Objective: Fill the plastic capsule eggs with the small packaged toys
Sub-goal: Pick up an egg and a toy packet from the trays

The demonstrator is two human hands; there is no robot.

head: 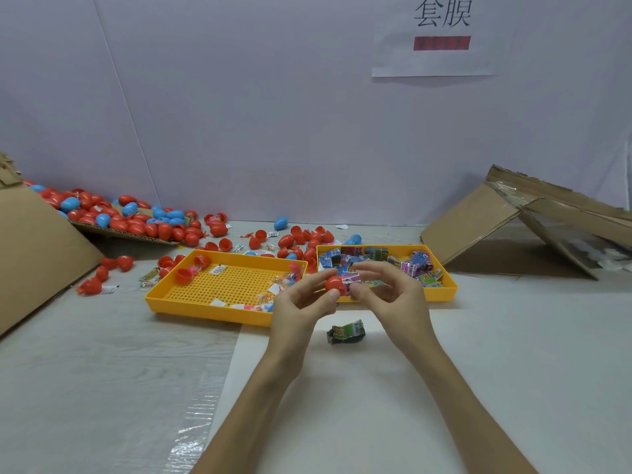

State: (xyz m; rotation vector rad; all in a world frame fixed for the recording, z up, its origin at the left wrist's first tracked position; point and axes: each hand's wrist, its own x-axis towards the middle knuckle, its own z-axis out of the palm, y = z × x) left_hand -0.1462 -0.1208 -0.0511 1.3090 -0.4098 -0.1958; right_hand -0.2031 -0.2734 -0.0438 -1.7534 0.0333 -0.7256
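Observation:
My left hand (pixel 301 304) pinches a red capsule egg half (pixel 333 283) between thumb and fingers, just above the table's middle. My right hand (pixel 393 295) pinches a small packaged toy (pixel 352 278) against the open side of that half. A green packaged toy (pixel 346 331) lies on the white table right under my hands. Behind them, the right yellow tray (pixel 448 285) holds several packaged toys. The left yellow tray (pixel 205 307) holds red egg halves and small packets.
Several red and blue capsule eggs (pixel 136 220) are heaped on cardboard at the back left and scattered behind the trays. A cardboard flap (pixel 37 248) leans at the left. A collapsed cardboard box (pixel 533 227) lies at the right. A white wall stands behind.

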